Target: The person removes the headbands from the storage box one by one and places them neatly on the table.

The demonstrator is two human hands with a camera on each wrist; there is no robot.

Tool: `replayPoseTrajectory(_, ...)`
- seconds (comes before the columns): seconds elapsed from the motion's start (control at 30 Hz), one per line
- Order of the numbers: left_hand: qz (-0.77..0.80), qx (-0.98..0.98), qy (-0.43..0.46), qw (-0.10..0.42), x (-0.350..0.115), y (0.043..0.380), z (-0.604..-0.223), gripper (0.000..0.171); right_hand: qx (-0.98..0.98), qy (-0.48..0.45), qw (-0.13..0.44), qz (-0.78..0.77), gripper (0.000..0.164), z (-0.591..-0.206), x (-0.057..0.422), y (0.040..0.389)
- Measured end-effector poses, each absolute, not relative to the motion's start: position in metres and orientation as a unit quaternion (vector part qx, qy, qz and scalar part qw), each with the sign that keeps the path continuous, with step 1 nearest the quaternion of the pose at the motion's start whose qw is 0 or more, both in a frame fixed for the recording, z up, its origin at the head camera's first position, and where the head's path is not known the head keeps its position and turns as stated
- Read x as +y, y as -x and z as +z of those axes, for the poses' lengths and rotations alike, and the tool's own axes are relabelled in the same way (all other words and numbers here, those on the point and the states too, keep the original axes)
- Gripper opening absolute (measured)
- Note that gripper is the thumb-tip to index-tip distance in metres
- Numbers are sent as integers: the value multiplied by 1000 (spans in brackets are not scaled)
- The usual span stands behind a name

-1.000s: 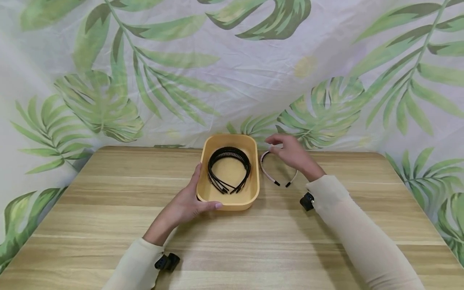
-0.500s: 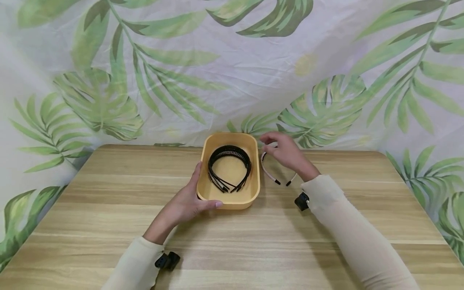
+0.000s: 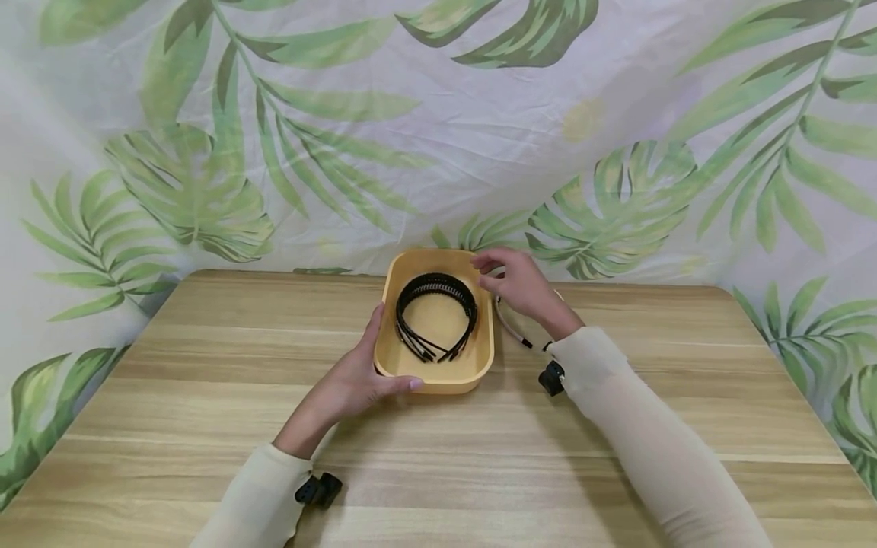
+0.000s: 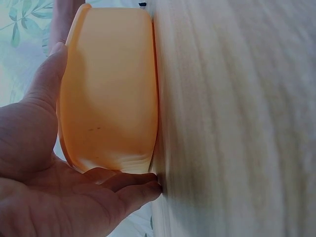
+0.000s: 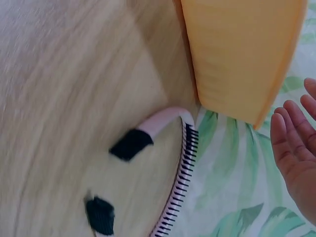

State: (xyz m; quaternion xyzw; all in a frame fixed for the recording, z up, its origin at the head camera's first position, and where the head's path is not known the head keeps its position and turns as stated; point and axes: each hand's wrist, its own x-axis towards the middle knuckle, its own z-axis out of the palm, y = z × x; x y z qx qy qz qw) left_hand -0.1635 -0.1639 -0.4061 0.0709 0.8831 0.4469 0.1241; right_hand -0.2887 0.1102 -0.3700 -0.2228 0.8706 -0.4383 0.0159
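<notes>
A yellow bin (image 3: pixel 436 387) stands near the back of the table with several black headbands (image 3: pixel 438 285) lying nested inside it. My left hand (image 3: pixel 356 379) grips its near left corner, thumb along the front rim, fingers against the side. In the left wrist view the bin's outer wall (image 4: pixel 113 84) fills the space between thumb and fingers. My right hand (image 3: pixel 522 286) hovers at the bin's far right rim, fingers loosely bent and holding nothing. Below that hand, a pale pink headband (image 5: pixel 174 200) with black teeth and black tips lies on the table right of the bin, partly hidden in the head view.
The wood-grain table (image 3: pixel 438 472) extends to both sides and in front of the bin. Directly behind its back edge hangs a leaf-print cloth (image 3: pixel 329 152). A small black camera sits at each wrist.
My right hand has moved left, from above the pink headband to the bin's right rim. The left hand keeps its grip on the bin, and the headbands stay where they were.
</notes>
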Motion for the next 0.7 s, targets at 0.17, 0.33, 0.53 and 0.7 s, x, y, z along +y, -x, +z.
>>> replayPoseTrajectory(0.17,444,884,-78,120,-163,164,-405,138,867,222,23,-446,34,-373,103,291)
replayPoseTrajectory(0.33,446,884,-78,119,-163,164,-405,138,868,226,21,-441,34,-376,95,296)
replayPoseTrajectory(0.53,453,879,-82,120,-163,164,-407,138,870,228,27,-436,35,-382,87,302)
replayPoseTrajectory(0.7,449,882,-79,117,-164,165,-408,138,874,235,34,-425,35,-383,80,305)
